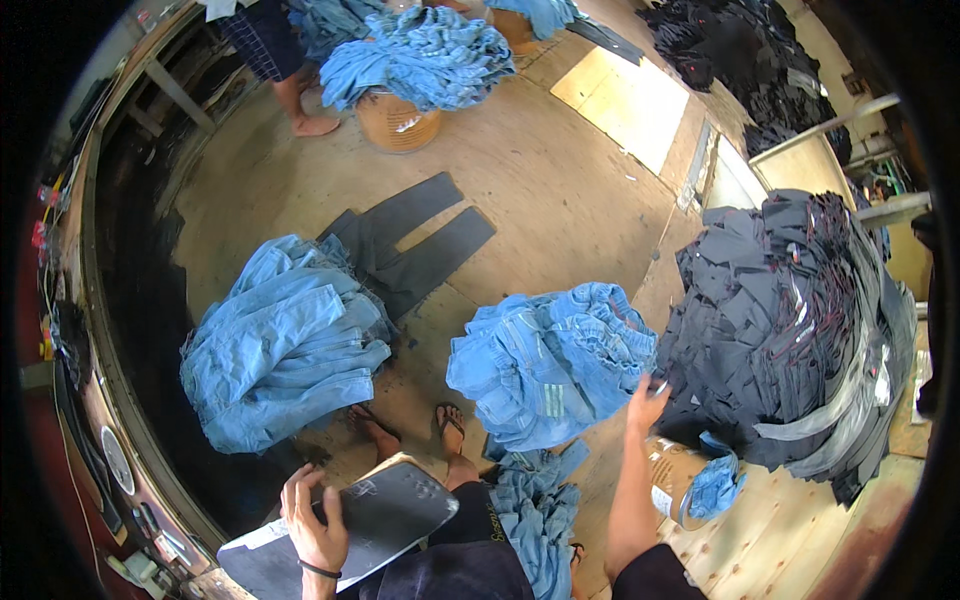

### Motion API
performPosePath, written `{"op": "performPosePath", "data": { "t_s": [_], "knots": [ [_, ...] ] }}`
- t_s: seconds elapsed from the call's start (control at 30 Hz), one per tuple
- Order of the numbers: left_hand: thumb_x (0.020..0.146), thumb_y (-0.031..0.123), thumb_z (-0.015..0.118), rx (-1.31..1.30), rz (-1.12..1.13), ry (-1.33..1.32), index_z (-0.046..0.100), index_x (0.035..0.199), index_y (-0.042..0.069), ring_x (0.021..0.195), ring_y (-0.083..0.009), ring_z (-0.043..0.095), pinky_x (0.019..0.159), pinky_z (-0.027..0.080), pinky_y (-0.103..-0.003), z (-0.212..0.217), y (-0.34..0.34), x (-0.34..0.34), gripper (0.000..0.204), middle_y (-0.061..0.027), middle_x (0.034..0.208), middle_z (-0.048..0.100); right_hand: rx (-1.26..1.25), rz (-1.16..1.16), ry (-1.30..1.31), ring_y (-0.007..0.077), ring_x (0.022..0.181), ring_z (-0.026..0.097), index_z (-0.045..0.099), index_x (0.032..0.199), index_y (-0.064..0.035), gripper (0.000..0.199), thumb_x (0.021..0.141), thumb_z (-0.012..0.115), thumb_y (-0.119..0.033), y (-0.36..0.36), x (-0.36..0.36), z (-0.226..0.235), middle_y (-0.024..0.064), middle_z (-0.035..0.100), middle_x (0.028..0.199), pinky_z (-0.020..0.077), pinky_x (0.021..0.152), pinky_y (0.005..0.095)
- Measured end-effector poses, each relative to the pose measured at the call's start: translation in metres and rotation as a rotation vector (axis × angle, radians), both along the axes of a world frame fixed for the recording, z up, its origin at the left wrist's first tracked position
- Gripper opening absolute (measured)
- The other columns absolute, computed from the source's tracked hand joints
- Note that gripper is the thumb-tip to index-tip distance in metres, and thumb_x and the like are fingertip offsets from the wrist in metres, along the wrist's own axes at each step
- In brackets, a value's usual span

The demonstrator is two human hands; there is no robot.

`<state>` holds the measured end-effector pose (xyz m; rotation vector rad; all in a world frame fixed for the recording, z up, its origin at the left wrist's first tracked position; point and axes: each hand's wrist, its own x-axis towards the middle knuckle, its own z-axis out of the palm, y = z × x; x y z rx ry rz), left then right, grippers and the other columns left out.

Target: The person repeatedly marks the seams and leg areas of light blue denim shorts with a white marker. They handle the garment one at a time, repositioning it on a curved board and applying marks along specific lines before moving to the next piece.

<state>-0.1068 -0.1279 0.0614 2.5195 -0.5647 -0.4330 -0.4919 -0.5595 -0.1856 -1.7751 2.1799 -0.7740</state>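
My left hand (314, 525), with a dark band at the wrist, lies on a dark, scuffed board (400, 505) across my lap. Its fingers are apart and it grips nothing. To the right, my right hand (648, 403) is closed around a small white stick-like piece (662, 388), too small to name surely. That hand is at the right edge of a pile of light blue denim garments (550, 365); whether it touches the cloth is hard to tell. Left of this pile stands a larger heap of blue denim pieces (285, 345).
Dark trousers (410, 245) lie flat on the wooden floor. A tall dark garment stack (770, 330) rises at the right, beside a tan drum (675, 480). More denim hangs near my legs (540, 510). Another person's bare leg (290, 105) shows at the far left, near a denim-topped drum (398, 125).
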Motion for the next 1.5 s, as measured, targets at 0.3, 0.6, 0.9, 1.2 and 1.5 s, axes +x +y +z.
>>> {"op": "performPosePath", "data": {
  "t_s": [0.3,0.6,0.9,1.2,1.5],
  "knots": [
    [0.088,0.022,0.081,-0.18,-0.743,0.187,0.072,0.126,0.005,0.126,-0.0431,0.06,0.108,0.049,-0.05,0.036,-0.166,-0.069,0.043,-0.023,0.142,0.06,0.579,0.502,0.231,0.046,0.082,0.073,0.051,0.151,-0.0171,0.071,0.089,0.082,-0.034,0.117,0.037,-0.084,0.0225,0.076,0.088,0.0564,0.073,0.0561],
    [0.09,0.058,0.077,-0.073,-0.262,0.339,0.054,0.148,0.004,0.132,-0.0449,0.057,0.111,0.045,-0.053,-0.209,-0.295,-0.143,0.083,-0.0257,0.15,0.053,0.754,0.603,-0.324,0.0272,0.067,0.065,0.077,0.104,-0.0057,0.027,0.092,0.082,-0.03,0.071,0.009,-0.07,0.0111,0.071,0.076,0.0523,0.067,0.0426],
    [0.1,0.062,0.059,-0.643,-0.073,1.713,0.042,0.162,0.015,0.121,-0.0323,0.067,0.097,0.054,-0.052,-0.261,-0.433,-0.123,0.079,-0.0155,0.144,0.062,0.204,-0.412,-0.983,0.0084,0.055,0.038,0.071,0.121,-0.0033,0.031,0.11,0.066,-0.032,0.045,-0.068,-0.033,-0.0105,0.039,0.068,0.0337,0.051,0.0283],
    [0.093,0.054,0.079,-0.262,-0.749,0.043,0.06,0.142,-0.002,0.129,-0.0321,0.061,0.105,0.052,-0.046,-0.311,-0.517,-0.08,0.076,-0.0222,0.126,0.068,0.057,-0.337,-0.646,0.0087,0.074,0.044,0.047,0.147,-0.0025,0.087,0.074,0.095,-0.004,0.171,0.059,-0.015,-0.0039,0.045,0.083,0.0393,0.07,0.0251],
    [0.101,0.083,0.032,-0.034,-0.687,0.667,0.065,0.143,0.0,0.143,-0.0358,0.054,0.12,0.037,-0.041,-0.457,-0.598,-0.045,0.099,-0.0231,0.147,0.064,-0.123,-0.918,-0.979,0.0175,0.096,0.051,0.046,0.133,0.002,0.037,0.106,0.067,-0.012,0.067,0.073,-0.121,0.0079,0.051,0.11,0.0434,0.092,0.031]
  ]
}}
